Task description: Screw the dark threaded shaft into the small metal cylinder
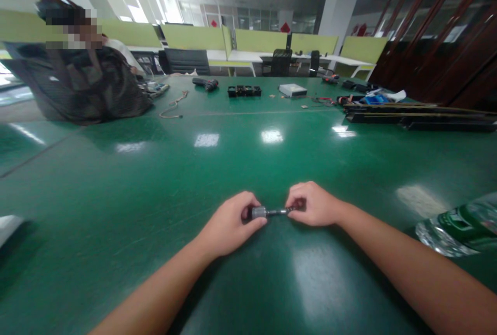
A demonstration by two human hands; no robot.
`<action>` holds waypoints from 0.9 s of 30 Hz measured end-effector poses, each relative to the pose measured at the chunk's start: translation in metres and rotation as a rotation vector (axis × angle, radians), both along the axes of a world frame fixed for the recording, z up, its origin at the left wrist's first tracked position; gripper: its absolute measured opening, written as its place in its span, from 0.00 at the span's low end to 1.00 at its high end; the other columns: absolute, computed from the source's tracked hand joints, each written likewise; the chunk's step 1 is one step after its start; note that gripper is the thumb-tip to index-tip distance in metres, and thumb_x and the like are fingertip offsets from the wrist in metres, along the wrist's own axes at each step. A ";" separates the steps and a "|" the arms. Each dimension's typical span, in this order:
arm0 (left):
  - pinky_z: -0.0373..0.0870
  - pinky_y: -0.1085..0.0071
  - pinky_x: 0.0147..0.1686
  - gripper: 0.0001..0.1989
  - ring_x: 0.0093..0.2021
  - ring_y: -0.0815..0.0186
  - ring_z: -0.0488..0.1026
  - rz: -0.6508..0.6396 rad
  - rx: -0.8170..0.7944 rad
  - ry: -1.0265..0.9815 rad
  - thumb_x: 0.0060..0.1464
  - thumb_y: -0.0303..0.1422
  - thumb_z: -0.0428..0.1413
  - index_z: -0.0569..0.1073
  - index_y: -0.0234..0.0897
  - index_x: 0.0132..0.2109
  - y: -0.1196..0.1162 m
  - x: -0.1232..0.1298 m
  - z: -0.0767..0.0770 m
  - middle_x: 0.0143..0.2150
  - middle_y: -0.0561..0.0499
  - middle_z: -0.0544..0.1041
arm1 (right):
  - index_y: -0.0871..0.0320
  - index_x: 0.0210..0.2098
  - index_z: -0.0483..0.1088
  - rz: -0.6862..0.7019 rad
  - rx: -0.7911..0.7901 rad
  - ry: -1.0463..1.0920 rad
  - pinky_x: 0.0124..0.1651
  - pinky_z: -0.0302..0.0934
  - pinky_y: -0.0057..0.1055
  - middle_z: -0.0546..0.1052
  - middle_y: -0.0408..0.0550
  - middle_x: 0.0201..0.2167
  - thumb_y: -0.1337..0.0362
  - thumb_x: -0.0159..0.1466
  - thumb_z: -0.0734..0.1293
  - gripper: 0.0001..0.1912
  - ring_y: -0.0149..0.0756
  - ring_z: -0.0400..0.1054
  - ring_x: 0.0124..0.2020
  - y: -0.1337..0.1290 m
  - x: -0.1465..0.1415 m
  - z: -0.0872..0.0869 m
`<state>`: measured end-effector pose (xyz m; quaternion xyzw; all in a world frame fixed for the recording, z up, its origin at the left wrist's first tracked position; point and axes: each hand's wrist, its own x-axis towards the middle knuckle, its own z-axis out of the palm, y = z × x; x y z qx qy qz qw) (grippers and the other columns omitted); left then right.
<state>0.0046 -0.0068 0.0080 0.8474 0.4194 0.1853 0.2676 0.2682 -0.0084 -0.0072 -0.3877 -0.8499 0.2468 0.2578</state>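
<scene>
Above the green table, a small screwdriver [259, 213] lies level between my hands; it has a grey, ribbed cylindrical handle and a thin shiny shaft. My left hand [235, 223] is closed round the handle, with thumb and forefinger at its sides. The fingers of my right hand [310, 204] pinch the far end of the shaft, which shows dark ridges there. The shaft's tip is hidden by those fingers. Both hands rest low, close to the tabletop [155, 190].
A clear water bottle [462, 226] lies at right. Along the far side are a power drill [205, 84], a black module [244, 91], a white box [293, 90], a cable [173, 107] and black bars [419, 116]. A dark bag [97, 86] stands left, a person behind it.
</scene>
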 end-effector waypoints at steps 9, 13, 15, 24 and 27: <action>0.61 0.70 0.33 0.08 0.33 0.64 0.68 0.003 -0.008 0.009 0.56 0.38 0.59 0.73 0.38 0.39 -0.001 0.000 0.001 0.33 0.53 0.72 | 0.59 0.31 0.77 0.003 -0.006 -0.002 0.33 0.61 0.28 0.75 0.44 0.26 0.69 0.55 0.71 0.03 0.32 0.69 0.28 -0.003 -0.009 0.000; 0.61 0.70 0.33 0.08 0.33 0.64 0.68 0.001 -0.002 0.013 0.55 0.37 0.59 0.73 0.38 0.39 -0.001 -0.001 0.002 0.33 0.52 0.72 | 0.57 0.43 0.76 0.061 0.027 0.054 0.42 0.64 0.33 0.78 0.48 0.34 0.69 0.54 0.72 0.16 0.38 0.71 0.37 -0.010 -0.022 0.001; 0.61 0.70 0.33 0.08 0.33 0.64 0.68 0.005 0.004 0.017 0.54 0.37 0.59 0.73 0.38 0.38 -0.001 -0.001 0.002 0.33 0.53 0.72 | 0.56 0.51 0.73 0.075 0.016 0.088 0.45 0.65 0.35 0.78 0.49 0.39 0.70 0.53 0.71 0.25 0.39 0.71 0.39 -0.012 -0.025 0.001; 0.61 0.70 0.33 0.08 0.33 0.63 0.68 0.013 -0.002 0.034 0.55 0.38 0.59 0.72 0.39 0.38 -0.001 -0.002 0.004 0.32 0.52 0.72 | 0.55 0.56 0.69 0.070 -0.013 0.133 0.48 0.66 0.38 0.79 0.49 0.41 0.70 0.53 0.70 0.30 0.39 0.72 0.40 -0.010 -0.022 -0.002; 0.61 0.70 0.34 0.08 0.33 0.63 0.68 0.013 -0.006 0.032 0.55 0.38 0.59 0.72 0.39 0.38 -0.001 -0.002 0.004 0.32 0.53 0.71 | 0.57 0.54 0.71 0.049 -0.023 0.147 0.47 0.66 0.37 0.79 0.49 0.40 0.69 0.54 0.71 0.27 0.39 0.72 0.39 -0.009 -0.023 -0.002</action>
